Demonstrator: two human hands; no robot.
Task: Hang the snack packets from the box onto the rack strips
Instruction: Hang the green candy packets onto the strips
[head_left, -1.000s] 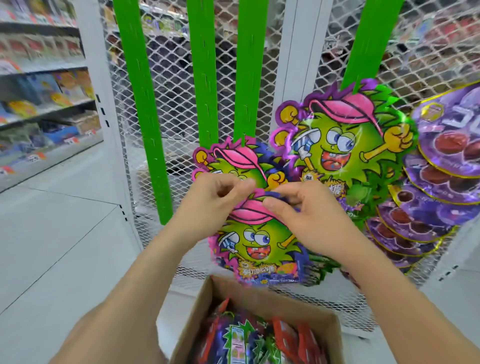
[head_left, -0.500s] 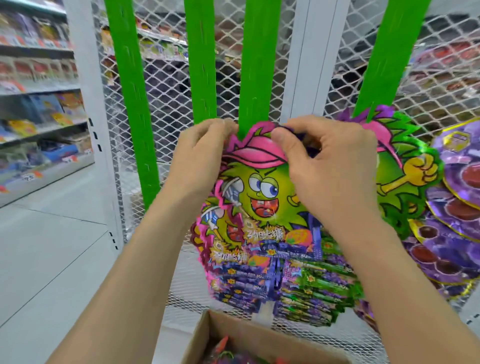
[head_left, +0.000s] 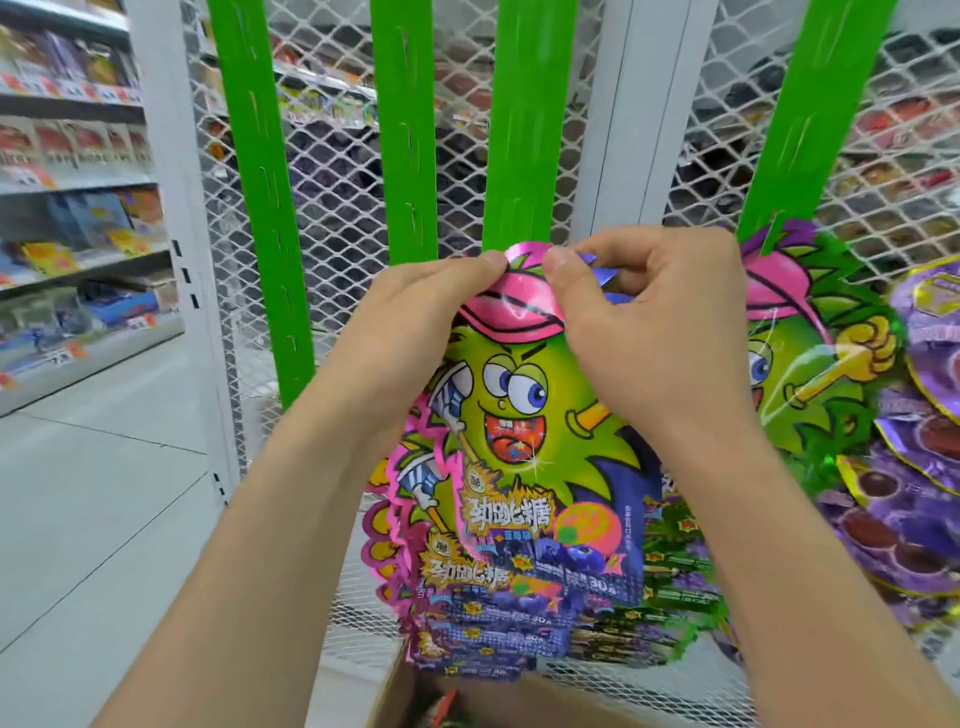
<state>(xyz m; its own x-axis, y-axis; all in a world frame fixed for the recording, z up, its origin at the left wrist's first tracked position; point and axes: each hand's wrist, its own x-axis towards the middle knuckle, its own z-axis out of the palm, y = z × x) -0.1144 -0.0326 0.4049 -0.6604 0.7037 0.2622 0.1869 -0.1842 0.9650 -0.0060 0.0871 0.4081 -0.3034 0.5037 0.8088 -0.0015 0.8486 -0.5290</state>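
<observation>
A green cartoon snack packet (head_left: 524, 415) with a pink cap is held up against the third green rack strip (head_left: 524, 130). My left hand (head_left: 415, 322) pinches the packet's top left edge, and my right hand (head_left: 644, 322) pinches its top right. Several matching packets (head_left: 467, 613) hang stacked below it on the same strip. The cardboard box (head_left: 395, 696) shows only its edge at the bottom of the view.
Two bare green strips (head_left: 260, 156) (head_left: 402, 114) hang on the white mesh panel (head_left: 332, 218) to the left. A fourth strip (head_left: 810, 104) on the right carries green packets (head_left: 810, 374), with purple packets (head_left: 924, 395) beside them. Store shelves (head_left: 67, 171) line the far left.
Both hands have lifted the packet from just above the box up to the third strip, over the packets hanging there. The view has tilted up, so the box has nearly left the frame.
</observation>
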